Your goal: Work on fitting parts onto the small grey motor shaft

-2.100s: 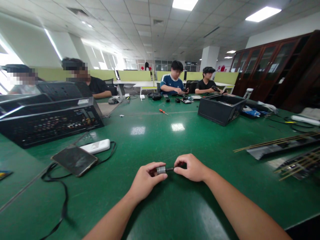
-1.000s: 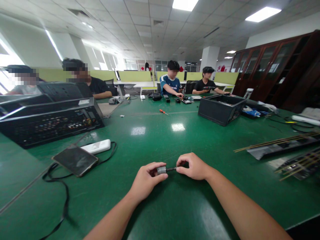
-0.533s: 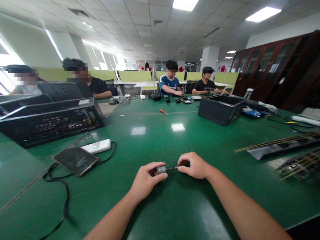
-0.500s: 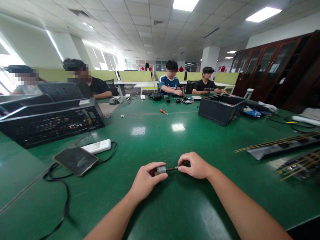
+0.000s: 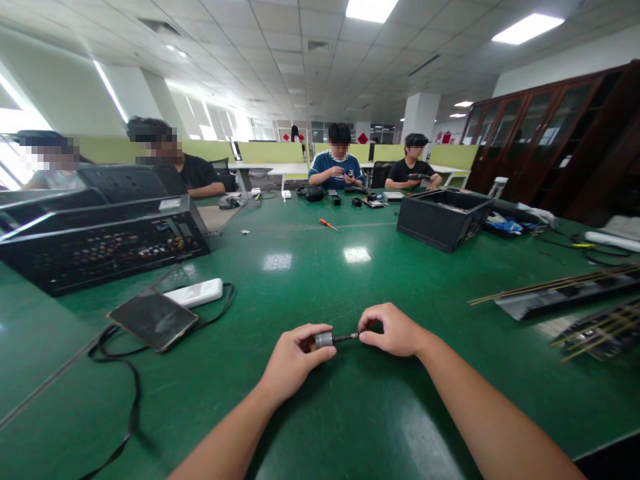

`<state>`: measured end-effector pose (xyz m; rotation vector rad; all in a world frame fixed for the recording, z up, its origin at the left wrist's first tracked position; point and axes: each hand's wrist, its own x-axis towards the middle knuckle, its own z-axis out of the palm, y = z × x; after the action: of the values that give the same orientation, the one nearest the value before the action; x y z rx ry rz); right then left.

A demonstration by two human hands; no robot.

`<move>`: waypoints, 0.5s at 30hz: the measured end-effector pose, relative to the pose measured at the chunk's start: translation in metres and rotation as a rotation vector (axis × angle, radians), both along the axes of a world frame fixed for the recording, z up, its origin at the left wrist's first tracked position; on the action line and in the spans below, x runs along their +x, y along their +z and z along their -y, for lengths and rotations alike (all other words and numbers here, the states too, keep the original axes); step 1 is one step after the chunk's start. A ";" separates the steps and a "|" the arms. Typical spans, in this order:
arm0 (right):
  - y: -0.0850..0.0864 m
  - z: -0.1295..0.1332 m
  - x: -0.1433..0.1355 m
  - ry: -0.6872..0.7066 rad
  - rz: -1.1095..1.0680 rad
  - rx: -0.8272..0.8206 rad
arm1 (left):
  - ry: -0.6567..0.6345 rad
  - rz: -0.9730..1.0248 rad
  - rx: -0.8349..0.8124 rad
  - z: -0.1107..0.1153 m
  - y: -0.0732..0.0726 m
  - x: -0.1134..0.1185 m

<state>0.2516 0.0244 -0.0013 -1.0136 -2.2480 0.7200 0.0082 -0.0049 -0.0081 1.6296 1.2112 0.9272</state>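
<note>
My left hand (image 5: 295, 360) is closed around the silver cylindrical body of what looks like a small electric motor (image 5: 324, 340), low over the tabletop. A thin dark shaft (image 5: 344, 338) sticks out of the body to the right. At its far tip, the thumb and fingers of my right hand (image 5: 393, 331) pinch a small metal end piece; the fingers partly cover it, so its shape is unclear.
Across the green table (image 5: 300, 287) lies an orange screwdriver (image 5: 327, 224). A phone (image 5: 154, 320) and white power bank (image 5: 195, 293) with a black strap are at left. Black computer cases (image 5: 440, 220) stand on both sides; thin brass-coloured rods (image 5: 555, 283) lie right. Several people sit opposite.
My right hand has shifted very slightly right, while my left stays put on the motor. Across the table, the person in blue has raised both hands toward the chest.
</note>
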 end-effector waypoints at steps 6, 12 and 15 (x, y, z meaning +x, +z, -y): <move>0.001 0.000 0.003 -0.002 0.007 0.009 | 0.001 -0.035 0.023 -0.001 -0.001 -0.001; 0.000 -0.005 0.012 -0.017 -0.001 0.003 | -0.005 -0.021 0.017 0.000 -0.003 -0.001; -0.004 -0.016 0.030 -0.126 -0.021 -0.007 | -0.008 -0.024 0.020 0.000 -0.002 0.000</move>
<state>0.2820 0.0405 -0.0050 -1.1350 -2.1428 0.6816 0.0081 -0.0052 -0.0099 1.6643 1.2144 0.9195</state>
